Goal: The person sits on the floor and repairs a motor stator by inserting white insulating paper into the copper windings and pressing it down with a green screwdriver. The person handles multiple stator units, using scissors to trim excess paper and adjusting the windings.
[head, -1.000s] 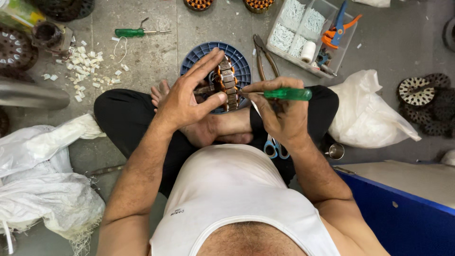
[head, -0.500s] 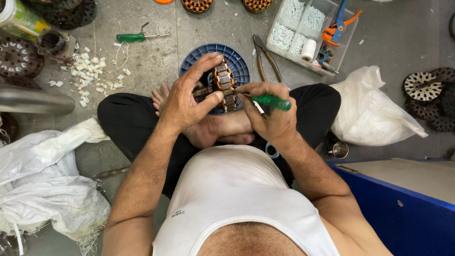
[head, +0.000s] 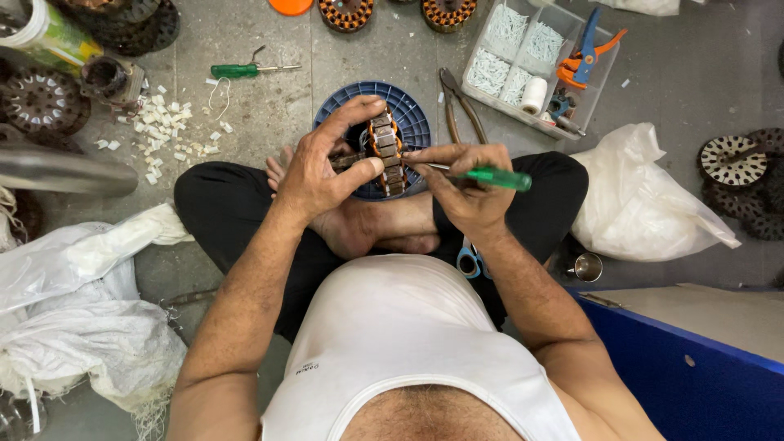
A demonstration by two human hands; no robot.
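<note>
I sit cross-legged on a grey floor. My left hand [head: 322,167] grips a round motor stator [head: 385,152] with copper windings, held on edge above a blue plastic disc [head: 408,110]. My right hand [head: 465,184] holds a green-handled screwdriver [head: 498,177], its metal tip pressed against the stator's right side. Both hands are close together over my crossed feet.
A second green screwdriver [head: 237,70] and white scraps [head: 167,126] lie to the left. Pliers [head: 457,102] and a clear compartment box [head: 535,61] with orange cutters sit ahead right. White bags [head: 637,204] flank me; blue scissors [head: 472,261] rest by my leg. More stators [head: 735,163] lie around.
My right hand has slid the screwdriver in along the stator, then back slightly right. The left hand keeps its grip; the view has shifted a little.
</note>
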